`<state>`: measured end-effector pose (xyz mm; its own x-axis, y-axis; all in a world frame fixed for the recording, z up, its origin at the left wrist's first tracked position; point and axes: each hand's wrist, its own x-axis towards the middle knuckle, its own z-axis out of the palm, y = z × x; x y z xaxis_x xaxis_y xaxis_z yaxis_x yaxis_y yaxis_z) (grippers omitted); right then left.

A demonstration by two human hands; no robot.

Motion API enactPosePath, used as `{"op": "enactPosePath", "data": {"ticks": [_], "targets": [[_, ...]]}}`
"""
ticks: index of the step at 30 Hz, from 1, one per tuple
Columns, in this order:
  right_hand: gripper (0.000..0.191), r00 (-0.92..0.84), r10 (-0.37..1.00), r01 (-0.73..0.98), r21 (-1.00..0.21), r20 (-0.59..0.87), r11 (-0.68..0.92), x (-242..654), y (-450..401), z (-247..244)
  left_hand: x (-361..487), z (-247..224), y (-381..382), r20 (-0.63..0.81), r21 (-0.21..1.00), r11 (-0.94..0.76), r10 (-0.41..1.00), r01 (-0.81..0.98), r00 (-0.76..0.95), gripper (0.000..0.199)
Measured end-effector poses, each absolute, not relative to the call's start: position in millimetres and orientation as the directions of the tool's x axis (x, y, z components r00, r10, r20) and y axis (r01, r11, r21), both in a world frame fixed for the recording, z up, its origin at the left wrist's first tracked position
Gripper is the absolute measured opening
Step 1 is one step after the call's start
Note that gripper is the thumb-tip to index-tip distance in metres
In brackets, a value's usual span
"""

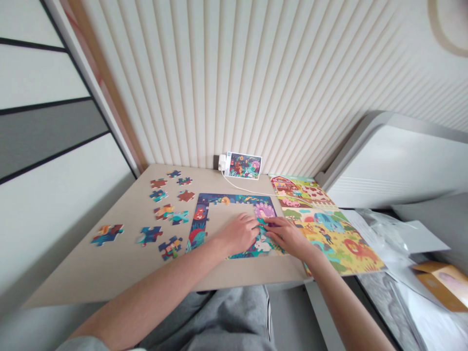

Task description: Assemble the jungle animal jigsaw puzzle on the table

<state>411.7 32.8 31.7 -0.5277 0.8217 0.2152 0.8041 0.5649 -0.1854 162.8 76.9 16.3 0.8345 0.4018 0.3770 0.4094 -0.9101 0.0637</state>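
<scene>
On the table lies a puzzle frame (199,222) of joined dark blue pieces around a bare middle. My left hand (239,234) rests at the frame's lower right, palm down, its fingertips on the right side's inner edge. From the right, my right hand (287,235) reaches in with fingers stretched out over the same side. Between the fingertips shows a teal part of the puzzle, just below the purple peacock (265,210) and above the white rabbit (262,244). Whether either hand grips a piece is too small to tell.
Several loose pieces (150,235) are spread over the table's left side. A picture card (244,165) leans on the ribbed wall beside a white charger (222,162) with a cable. Finished-looking farm and animal pictures (331,234) lie at the right.
</scene>
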Motion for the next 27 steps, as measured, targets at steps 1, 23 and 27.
{"op": "enactPosePath", "data": {"ticks": [1, 23, 27], "targets": [[0.027, -0.520, 0.823, 0.800, -0.208, 0.227, 0.563, 412.2, 35.1, 29.1, 162.3, 16.8, 77.2, 0.371, 0.057, -0.918, 0.385, 0.393, 0.845, 0.014], [0.032, -0.317, 0.899, 0.793, -0.435, 0.303, 0.426, 404.6, 33.5, 12.2, 156.8, 6.9, 75.8, 0.349, 0.122, -0.934, 0.358, 0.336, 0.866, 0.021], [0.037, -0.301, 0.910, 0.788, -0.463, 0.286, 0.406, 403.9, 35.8, 8.7, 154.5, 6.6, 74.6, 0.357, 0.211, -0.903, 0.427, 0.374, 0.831, 0.026]]}}
